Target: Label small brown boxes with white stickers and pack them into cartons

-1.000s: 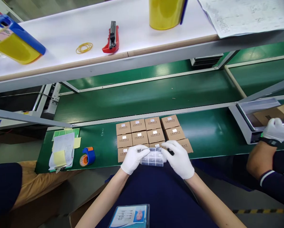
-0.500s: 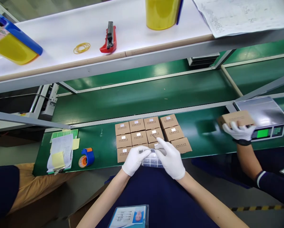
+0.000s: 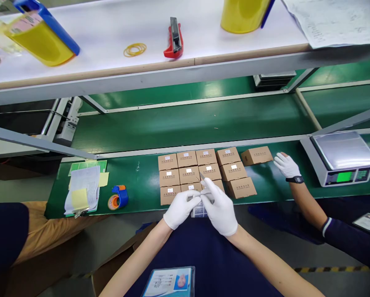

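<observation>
My gloved left hand [image 3: 181, 209] is closed on the upper edge of a sheet of labels [image 3: 199, 211], held in front of my body at the table's near edge. My gloved right hand [image 3: 220, 208] has what looks like a pair of tweezers [image 3: 202, 176] in its grip, the slim grey metal sticking up past the fingers. Both sets of fingertips meet over the sheet, so the contact point is hidden. Just beyond them stand rows of small brown cartons [image 3: 188, 172], most with a white label on top. The near right carton [image 3: 242, 188] shows no label.
A co-worker's gloved hand [image 3: 287, 166] is beside a separate carton [image 3: 257, 156]. Right of it stands a digital scale [image 3: 339, 156]. Leftward lie a tape dispenser [image 3: 119, 198] and a clipboard with papers [image 3: 85, 189]. The overhead shelf [image 3: 104, 24] holds a red cutter [image 3: 174, 39] and rubber bands [image 3: 135, 50].
The co-worker's hand has moved left from the scale and set a carton beside the rows. My view has shifted slightly; my hands stay together over the label sheet.
</observation>
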The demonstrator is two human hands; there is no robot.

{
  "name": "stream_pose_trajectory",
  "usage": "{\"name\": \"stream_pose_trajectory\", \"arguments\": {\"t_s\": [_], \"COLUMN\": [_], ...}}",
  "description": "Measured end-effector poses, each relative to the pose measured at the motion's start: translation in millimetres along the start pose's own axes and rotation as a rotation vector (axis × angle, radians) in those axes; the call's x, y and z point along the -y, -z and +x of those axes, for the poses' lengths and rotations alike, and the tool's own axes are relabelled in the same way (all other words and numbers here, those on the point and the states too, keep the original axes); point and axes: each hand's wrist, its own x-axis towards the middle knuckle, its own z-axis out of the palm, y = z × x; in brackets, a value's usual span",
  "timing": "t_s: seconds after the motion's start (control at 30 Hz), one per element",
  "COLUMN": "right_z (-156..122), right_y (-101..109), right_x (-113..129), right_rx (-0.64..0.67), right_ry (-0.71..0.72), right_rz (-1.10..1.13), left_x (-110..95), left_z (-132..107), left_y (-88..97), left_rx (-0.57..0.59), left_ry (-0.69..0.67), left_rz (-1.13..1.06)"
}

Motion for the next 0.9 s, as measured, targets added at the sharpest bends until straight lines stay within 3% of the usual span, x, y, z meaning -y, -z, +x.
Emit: {"name": "stream_pose_trajectory", "arguments": {"t_s": [0.27,0.4,0.5,0.6,0.73,0.83,0.9], "right_z": [-24.7,-30.9,-26.0,-14.8,1.8,12.1,17.2], "right_y": [-15.8,-12.6,5.5,41.6,102.0,133.2,141.3], "right_x": [1.6,6.3,-3.0,-40.1,-124.2,-186.5,-218.4], "right_rx": [0.022,0.025,0.0,-0.095,-0.195,-0.167,-0.115], "right_ry": [0.146,-0.032,-0.198,-0.295,-0.341,-0.318,-0.298], "right_rz": [-0.085,-0.046,0.029,0.045,-0.037,-0.121,-0.146], "left_x": [14.1,26.4,34.1,34.9,26.6,21.1,19.6], "left_z": [-10.8,-3.6,5.4,16.8,33.4,45.6,53.2], "left_y": [19.2,15.9,15.8,20.3,25.7,20.7,12.7], "left_rx": [0.229,0.28,0.277,0.199,0.034,-0.038,-0.079], "left_ry": [0.146,0.225,0.218,0.206,0.189,0.197,0.218], "left_rz": [-0.376,-0.496,-0.453,-0.363,-0.251,-0.277,-0.31]}}
